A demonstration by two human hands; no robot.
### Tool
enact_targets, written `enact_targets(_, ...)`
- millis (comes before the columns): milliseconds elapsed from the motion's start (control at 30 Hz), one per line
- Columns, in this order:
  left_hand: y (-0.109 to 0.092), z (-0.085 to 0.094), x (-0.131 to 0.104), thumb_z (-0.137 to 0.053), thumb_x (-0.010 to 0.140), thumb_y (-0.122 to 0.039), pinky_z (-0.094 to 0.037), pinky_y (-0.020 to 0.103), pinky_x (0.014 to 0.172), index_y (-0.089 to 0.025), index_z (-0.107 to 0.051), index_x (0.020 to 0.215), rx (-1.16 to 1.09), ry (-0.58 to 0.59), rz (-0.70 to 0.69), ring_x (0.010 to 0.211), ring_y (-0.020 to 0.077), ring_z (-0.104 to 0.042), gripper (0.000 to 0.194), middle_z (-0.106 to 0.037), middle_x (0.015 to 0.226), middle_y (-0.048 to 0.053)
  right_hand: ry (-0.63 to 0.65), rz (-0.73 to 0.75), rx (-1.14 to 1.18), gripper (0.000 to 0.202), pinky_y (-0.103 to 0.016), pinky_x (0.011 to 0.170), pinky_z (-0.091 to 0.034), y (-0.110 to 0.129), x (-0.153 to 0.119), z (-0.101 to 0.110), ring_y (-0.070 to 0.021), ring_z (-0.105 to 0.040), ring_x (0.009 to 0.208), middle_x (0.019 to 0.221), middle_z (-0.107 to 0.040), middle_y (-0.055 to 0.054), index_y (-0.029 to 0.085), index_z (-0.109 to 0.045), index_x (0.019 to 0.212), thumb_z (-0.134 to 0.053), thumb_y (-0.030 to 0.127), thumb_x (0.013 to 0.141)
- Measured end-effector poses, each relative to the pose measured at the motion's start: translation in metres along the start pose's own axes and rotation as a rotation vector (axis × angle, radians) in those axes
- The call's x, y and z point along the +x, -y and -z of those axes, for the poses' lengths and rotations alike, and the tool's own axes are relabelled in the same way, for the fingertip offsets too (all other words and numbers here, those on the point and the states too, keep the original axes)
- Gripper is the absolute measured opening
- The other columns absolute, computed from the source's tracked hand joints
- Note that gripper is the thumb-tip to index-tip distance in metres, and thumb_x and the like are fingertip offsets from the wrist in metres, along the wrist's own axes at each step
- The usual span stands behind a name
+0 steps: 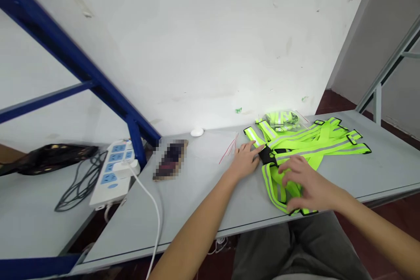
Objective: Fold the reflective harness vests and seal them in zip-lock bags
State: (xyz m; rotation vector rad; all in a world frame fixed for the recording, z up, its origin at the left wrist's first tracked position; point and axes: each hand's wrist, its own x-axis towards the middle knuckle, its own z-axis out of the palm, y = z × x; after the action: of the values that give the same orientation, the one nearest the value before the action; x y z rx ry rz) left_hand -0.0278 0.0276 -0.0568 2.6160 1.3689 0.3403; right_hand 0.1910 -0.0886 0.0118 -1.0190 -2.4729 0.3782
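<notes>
Left: on the adjoining surface, a black bag with gold-coloured specks (pixel 49 157) lies crumpled; its contents cannot be made out. Beside it are a coil of dark cable (pixel 78 183) and a white power strip (pixel 111 173) with blue socket faces, into which a white adapter (pixel 126 168) is plugged. A blurred, dark, flat object (pixel 170 159) rests on the grey table (pixel 197 192). Centre: a small white oval case (pixel 197 132), its interior not visible, sits against the wall. Near it, clear plastic bagging (pixel 210 144), marked by red lines, lies flat. The left hand (pixel 246 159) is spread palm down, its fingertips touching the near end of the yellow-green reflective straps (pixel 315 140) beside a black buckle (pixel 267 155). Right of centre: behind the straps, a clear bag (pixel 305 119) contains a folded yellow-green strap bundle (pixel 282 118) with silver stripes. The loose straps lie overlapped across the right part of the table, a loop extending to its front edge. Above this loop, the right hand (pixel 306 183) is curved, with a wide gap between thumb and fingers; whether it touches the webbing cannot be told.
</notes>
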Motion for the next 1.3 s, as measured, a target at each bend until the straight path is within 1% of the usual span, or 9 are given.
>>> enact_targets(67, -0.001, -0.001, 0.006, -0.039, 0.092, -0.029, -0.038, 0.052, 0.096, -0.04, -0.047, 0.136, 0.049, -0.01, 0.037, 0.127, 0.0317, -0.04, 0.046, -0.04, 0.146, 0.006, 0.098, 0.024, -0.017, 0.036, -0.053, 0.103, -0.026, 0.005, -0.01, -0.004, -0.0271, -0.052, 0.103, 0.107, -0.06, -0.008, 0.022, -0.062, 0.084, -0.074, 0.052, 0.069)
enact_targets(200, 0.008, -0.001, 0.022, -0.036, 0.093, -0.032, -0.036, 0.053, 0.098, -0.042, -0.049, 0.134, 0.097, 0.004, 0.084, 0.127, 0.032, -0.04, 0.045, -0.04, 0.148, 0.005, 0.122, -0.041, 0.034, 0.021, -0.046, 0.096, -0.035, 0.001, -0.015, -0.016, -0.021, -0.052, 0.091, 0.091, -0.058, -0.003, 0.021, -0.055, 0.075, -0.062, 0.037, 0.085)
enact_targets(400, 0.019, 0.004, 0.043, -0.038, 0.092, -0.032, -0.037, 0.05, 0.098, -0.04, -0.052, 0.133, 0.1, 0.022, 0.091, 0.125, 0.0314, -0.044, 0.044, -0.045, 0.146, 0.003, -0.404, -0.281, 0.376, 0.018, -0.029, 0.066, -0.046, 0.002, -0.014, 0.003, -0.0171, -0.05, 0.072, 0.077, -0.049, 0.0, 0.024, -0.047, 0.084, -0.049, 0.04, 0.093)
enact_targets(667, 0.008, -0.001, 0.039, -0.053, 0.084, -0.034, -0.039, 0.047, 0.096, -0.029, -0.055, 0.129, 0.082, -0.098, 0.119, 0.127, 0.03, -0.041, 0.045, -0.043, 0.146, 0.006, -0.721, -0.302, 0.738, 0.027, -0.025, 0.063, -0.045, -0.001, 0.017, 0.016, -0.0144, -0.05, 0.07, 0.073, -0.048, 0.002, 0.025, -0.045, 0.081, -0.06, 0.047, 0.087)
enact_targets(800, 0.004, 0.001, 0.035, -0.053, 0.085, -0.03, -0.039, 0.039, 0.096, -0.027, -0.057, 0.123, -0.038, -0.232, 0.09, 0.121, 0.0237, -0.047, 0.038, -0.05, 0.135, 0.006, -0.851, -0.451, 0.893, 0.031, -0.021, 0.048, -0.038, 0.0, 0.04, 0.032, -0.0101, -0.04, 0.054, 0.067, -0.043, 0.005, 0.024, -0.044, 0.08, -0.062, 0.05, 0.084)
enact_targets(900, 0.0, 0.001, 0.036, -0.054, 0.085, -0.028, -0.04, 0.037, 0.091, -0.027, -0.062, 0.111, -0.095, -0.248, 0.109, 0.115, 0.0231, -0.05, 0.028, -0.056, 0.124, 0.006, -1.006, -0.538, 0.92, 0.032, -0.019, 0.04, -0.031, -0.002, 0.04, 0.048, -0.0087, -0.035, 0.046, 0.064, -0.04, 0.007, 0.025, -0.044, 0.081, -0.065, 0.049, 0.081)
enact_targets(1067, 0.001, 0.002, 0.04, -0.056, 0.076, -0.014, -0.037, 0.041, 0.089, -0.023, -0.06, 0.083, -0.172, -0.301, 0.235, 0.105, 0.0259, -0.052, 0.013, -0.06, 0.107, 0.006, -1.212, -0.654, 0.897, 0.029, -0.019, 0.04, -0.032, -0.022, -0.006, 0.047, -0.0086, -0.039, 0.05, 0.071, -0.044, 0.004, 0.023, -0.048, 0.081, -0.066, 0.046, 0.081)
enact_targets(1200, 0.011, 0.006, 0.045, -0.052, 0.073, -0.009, -0.035, 0.043, 0.091, -0.022, -0.05, 0.077, -0.331, -0.419, 0.385, 0.1, 0.0253, -0.052, 0.014, -0.056, 0.095, 0.005, -1.162, -0.702, 0.904, 0.037, -0.021, 0.051, -0.04, -0.046, -0.059, 0.021, -0.0122, -0.045, 0.062, 0.073, -0.042, 0.003, 0.023, -0.044, 0.078, -0.069, 0.051, 0.076)
enact_targets(1300, 0.016, 0.01, 0.049, -0.052, 0.078, -0.016, -0.038, 0.041, 0.092, -0.023, -0.046, 0.081, -0.533, -0.504, 0.483, 0.098, 0.0224, -0.053, 0.009, -0.055, 0.094, 0.003, -1.008, -0.682, 0.613, 0.05, -0.026, 0.064, -0.044, -0.055, -0.09, -0.001, -0.0148, -0.046, 0.071, 0.076, -0.043, 0.004, 0.026, -0.045, 0.089, -0.083, 0.039, 0.059)
